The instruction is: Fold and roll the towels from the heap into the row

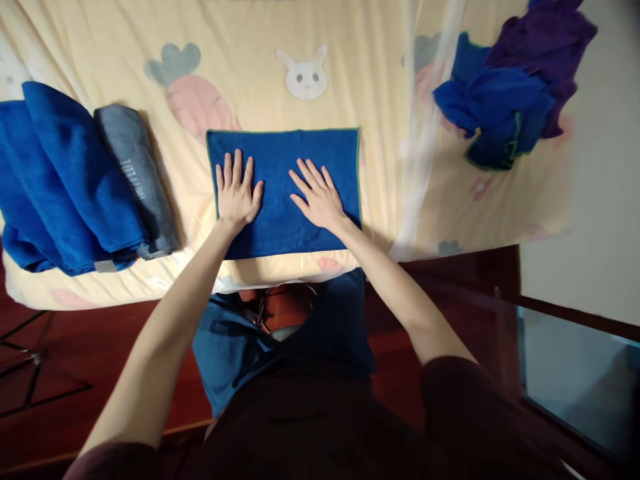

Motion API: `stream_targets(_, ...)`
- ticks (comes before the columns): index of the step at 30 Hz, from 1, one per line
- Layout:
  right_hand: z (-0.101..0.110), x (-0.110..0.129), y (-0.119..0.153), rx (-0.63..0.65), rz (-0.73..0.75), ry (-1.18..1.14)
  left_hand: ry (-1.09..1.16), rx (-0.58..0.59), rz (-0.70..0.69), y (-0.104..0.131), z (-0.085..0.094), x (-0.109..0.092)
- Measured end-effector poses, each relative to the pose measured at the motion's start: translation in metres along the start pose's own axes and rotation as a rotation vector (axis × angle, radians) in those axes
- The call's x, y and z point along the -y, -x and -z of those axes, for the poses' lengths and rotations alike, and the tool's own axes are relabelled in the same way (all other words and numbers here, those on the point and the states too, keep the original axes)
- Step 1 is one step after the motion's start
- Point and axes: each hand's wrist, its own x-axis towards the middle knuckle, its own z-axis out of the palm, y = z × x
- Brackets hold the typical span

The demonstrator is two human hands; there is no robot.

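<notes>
A blue towel [280, 200] with green edging lies flat as a rectangle near the front edge of the bed. My left hand [237, 191] rests palm down on its left part, fingers spread. On the right part lies my right hand [319, 197], also flat with its fingers apart. Neither hand grips anything; both press on the cloth's surface.
The cream bed sheet [265, 60] has carrot and rabbit prints. Rolled or folded blue towels [65, 187] and a grey one [133, 167] lie at the left. Crumpled blue cloths [500, 100] and a purple cloth [545, 47] are heaped at the right, beyond a sheer white curtain [433, 107].
</notes>
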Motion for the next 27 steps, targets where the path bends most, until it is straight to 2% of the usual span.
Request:
stream_targets(3,0.003,-0.014,0.021,-0.026,-0.082,-0.015,0.000,-0.017,0.040,0.023,-0.002,-0.002)
stream_targets(5,0.006,-0.019,0.027,-0.057,-0.127,-0.019,-0.010,-0.004,0.016,0.038,-0.002,-0.010)
stream_targets(7,0.005,-0.013,0.032,-0.082,-0.147,-0.004,-0.011,0.034,-0.038,0.055,-0.004,-0.020)
stream_targets(9,0.000,0.003,0.039,-0.080,-0.125,0.024,-0.010,0.063,-0.082,0.073,-0.007,-0.029)
stream_targets(13,-0.007,0.035,0.064,0.001,-0.056,0.054,-0.011,0.045,-0.085,0.103,-0.008,-0.033)
stream_targets(15,-0.005,0.039,0.079,0.002,-0.071,0.054,-0.019,0.031,-0.079,0.114,-0.004,-0.028)
stream_targets(18,0.002,0.029,0.102,-0.040,-0.114,0.041,-0.033,0.003,-0.052,0.131,0.004,-0.020)
stream_targets(22,0.006,0.005,0.142,-0.169,-0.217,-0.008,-0.029,-0.066,0.033,0.158,0.013,-0.009)
stream_targets(27,0.006,-0.022,0.191,-0.475,-0.544,-0.167,-0.005,-0.230,0.256,0.194,0.028,0.003)
